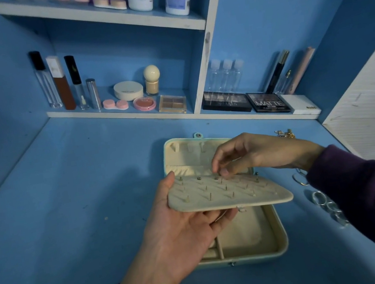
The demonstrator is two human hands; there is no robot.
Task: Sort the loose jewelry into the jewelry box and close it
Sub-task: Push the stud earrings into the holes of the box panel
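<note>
Head view: left hand (171,236) gripped the earring panel (228,194); right hand (251,154) pinched a stud (216,178) on it. Panel wobble could drop the stud into the jewelry box (282,237).

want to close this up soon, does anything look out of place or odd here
Yes: silver rings and a gold chain lie loose on the tabletop right of the jewelry box, outside it. The earring panel sits tilted only because the left hand holds it up. Nothing looks spilled or damaged.
</note>
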